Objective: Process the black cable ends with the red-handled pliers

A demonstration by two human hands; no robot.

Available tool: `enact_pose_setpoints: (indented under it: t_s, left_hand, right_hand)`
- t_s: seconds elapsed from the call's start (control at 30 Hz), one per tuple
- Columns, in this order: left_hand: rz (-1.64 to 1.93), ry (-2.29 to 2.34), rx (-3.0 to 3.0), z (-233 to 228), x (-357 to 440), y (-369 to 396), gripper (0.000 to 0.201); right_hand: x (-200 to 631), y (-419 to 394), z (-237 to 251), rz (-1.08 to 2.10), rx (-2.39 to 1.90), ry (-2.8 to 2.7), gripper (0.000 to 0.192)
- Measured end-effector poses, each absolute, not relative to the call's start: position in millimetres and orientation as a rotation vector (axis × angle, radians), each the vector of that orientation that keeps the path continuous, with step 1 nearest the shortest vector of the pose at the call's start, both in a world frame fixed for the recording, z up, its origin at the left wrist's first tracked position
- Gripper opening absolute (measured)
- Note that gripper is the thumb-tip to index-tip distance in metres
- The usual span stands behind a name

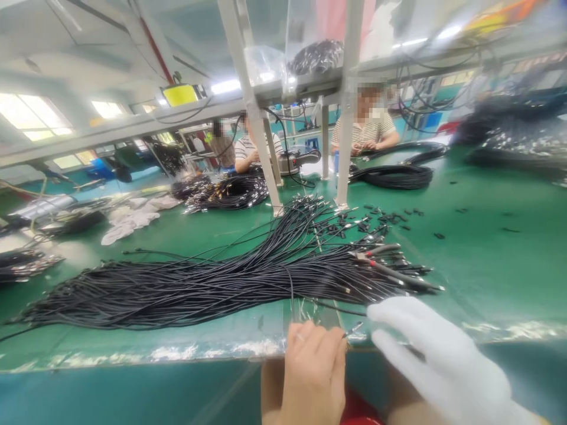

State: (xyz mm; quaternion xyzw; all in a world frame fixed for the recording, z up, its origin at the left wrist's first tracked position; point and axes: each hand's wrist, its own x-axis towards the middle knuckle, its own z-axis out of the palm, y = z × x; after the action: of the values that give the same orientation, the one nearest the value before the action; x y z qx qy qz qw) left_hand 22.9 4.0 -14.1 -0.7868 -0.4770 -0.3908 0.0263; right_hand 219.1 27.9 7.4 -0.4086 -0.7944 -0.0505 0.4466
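Pinching a thin wire end [354, 328], left hand [312, 369] fingers; gloved right hand [436, 354] fingers spread.

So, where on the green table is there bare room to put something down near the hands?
The green table is bare right of the pliers, up to the dark bags. A smaller bare patch lies between the white cloths and the cable bundle. In front of the left hand and gloved right hand, cables crowd the edge.
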Motion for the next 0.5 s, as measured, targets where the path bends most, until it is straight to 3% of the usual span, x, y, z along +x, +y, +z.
enact_pose_setpoints:
  t_s: [0.17,0.5]
  left_hand:
    - [-1.188,-1.427,-2.410,-17,26,5,0.029]
    - [-1.321,-1.406,-2.397,-23,33,7,0.029]
  right_hand:
    - [196,27,19,-0.367,-0.893,-2.053,0.025]
    - [201,31,-1,-0.215,-1.111,-2.039,0.018]
